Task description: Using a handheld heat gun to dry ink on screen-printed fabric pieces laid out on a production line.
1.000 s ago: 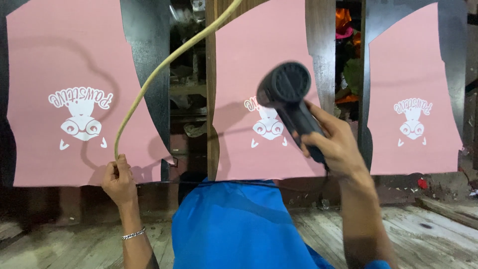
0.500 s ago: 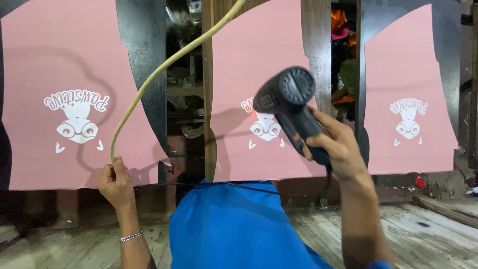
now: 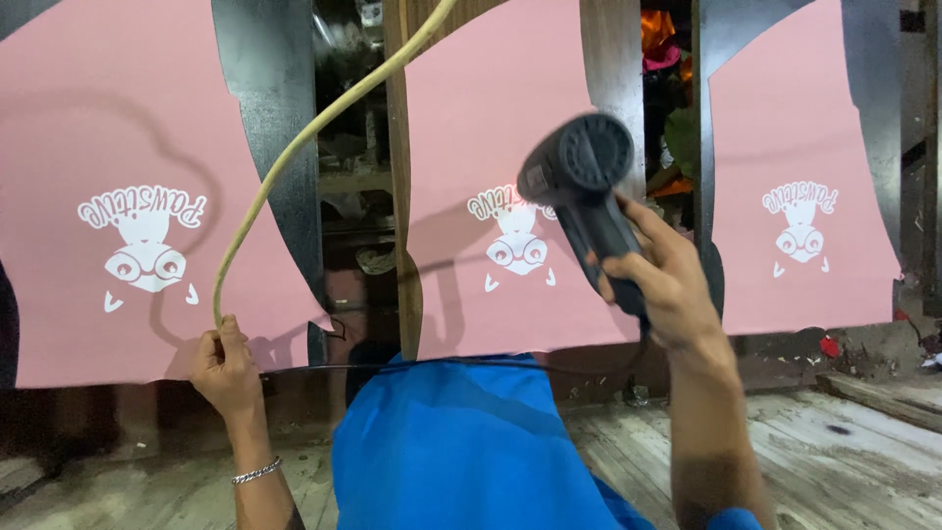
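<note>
My right hand [image 3: 665, 285] grips the handle of a black heat gun [image 3: 579, 172] that points at the white print on the middle pink fabric panel [image 3: 491, 118]. My left hand [image 3: 224, 365] is closed around a cream cord [image 3: 294, 157] that arcs up and out of the top of the view, and it rests at the lower edge of the left pink fabric panel [image 3: 88, 108], which bears the same white print. A third printed pink panel [image 3: 785, 128] lies at the right. A thin black cable [image 3: 442, 365] runs from the heat gun across the panels' lower edge.
The panels lie on dark boards with gaps [image 3: 343, 186] between them that show cluttered items behind. My blue garment [image 3: 451, 451] fills the lower middle. A worn wooden floor [image 3: 844, 451] lies below, with a plank [image 3: 883, 393] at the right.
The heat gun and my right hand have shifted slightly right over the middle panel. My left hand still holds the cord at the left panel's edge.
</note>
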